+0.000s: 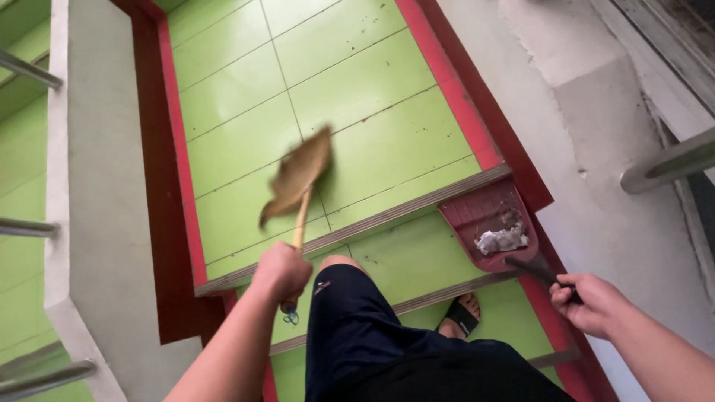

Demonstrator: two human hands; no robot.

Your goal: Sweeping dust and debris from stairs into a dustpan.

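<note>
While L hand [281,272] grips broom [298,179] mid-swing over green step [357,97], R hand [592,301] grips dustpan [488,223] handle, pan resting at step edge by red border. Some debris [503,240] already in pan; specks on tiles remain, so sweeping looks partway done.

The green landing [350,82] lies open beyond the broom [298,175], up to its red borders. At the right edge of the top step, a dustpan [491,227] with litter blocks passage, tight against the grey wall [618,149]. Railing bars [30,227] close the left side.
</note>
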